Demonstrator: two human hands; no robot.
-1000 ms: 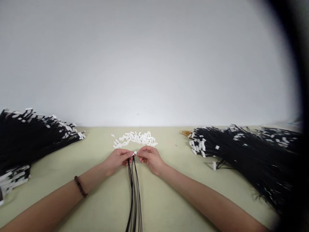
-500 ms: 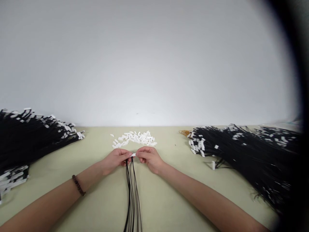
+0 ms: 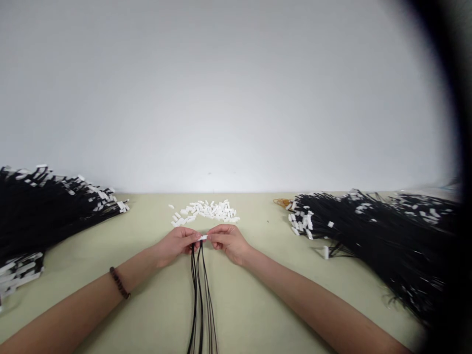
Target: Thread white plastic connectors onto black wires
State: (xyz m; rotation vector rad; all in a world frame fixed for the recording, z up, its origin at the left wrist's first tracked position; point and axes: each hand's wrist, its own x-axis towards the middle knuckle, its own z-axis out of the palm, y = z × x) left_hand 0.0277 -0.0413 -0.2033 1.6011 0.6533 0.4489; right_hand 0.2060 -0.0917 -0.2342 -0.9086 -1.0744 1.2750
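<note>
My left hand (image 3: 177, 244) and my right hand (image 3: 230, 242) meet at the middle of the pale green table (image 3: 250, 305). Between their pinched fingertips sits a small white connector (image 3: 203, 237). Several thin black wires (image 3: 200, 300) hang from my left fingers and run back toward me. My left hand pinches the wire ends; my right hand pinches the connector. A brown bead bracelet (image 3: 119, 282) circles my left wrist.
A loose heap of small white connectors (image 3: 203, 211) lies just beyond my hands. Big bundles of black wires with white ends lie at the left (image 3: 44, 209) and at the right (image 3: 376, 231). A plain grey wall stands behind the table.
My hands have drawn a little closer together around the connector, and the wires have spread slightly on the table. The view shifted slightly.
</note>
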